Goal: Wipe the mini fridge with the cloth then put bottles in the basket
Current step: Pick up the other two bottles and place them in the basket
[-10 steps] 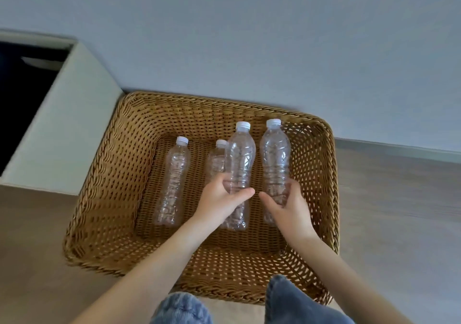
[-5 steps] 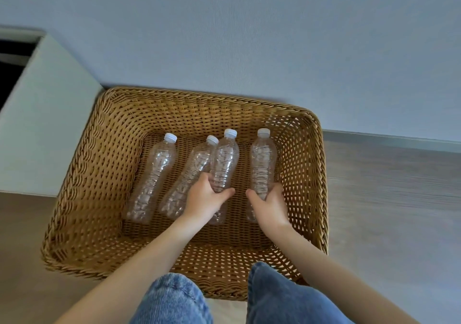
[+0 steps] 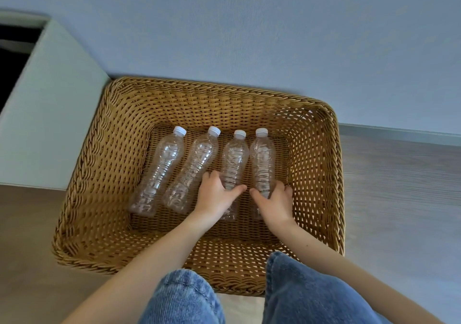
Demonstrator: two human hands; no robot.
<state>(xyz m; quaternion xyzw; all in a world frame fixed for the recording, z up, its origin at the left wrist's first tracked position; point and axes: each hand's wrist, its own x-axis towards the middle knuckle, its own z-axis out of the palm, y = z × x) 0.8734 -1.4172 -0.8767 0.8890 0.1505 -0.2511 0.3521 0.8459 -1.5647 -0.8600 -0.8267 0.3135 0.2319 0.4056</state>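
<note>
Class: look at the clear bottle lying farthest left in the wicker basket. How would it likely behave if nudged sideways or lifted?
The leftmost bottle looks empty, so it is probably very light. It lies on its side with a round body, so a nudge would likely roll it across the basket. Its thin ribbed plastic would probably dent under a firm squeeze.

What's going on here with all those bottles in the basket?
A person in blue jeans is crouched over a wicker basket on the floor, laying empty clear plastic bottles in it. Four white-capped bottles lie side by side on its bottom. The left hand grips the third bottle from the left, and the right hand grips the rightmost bottle. The other two bottles lie untouched to the left.
</note>
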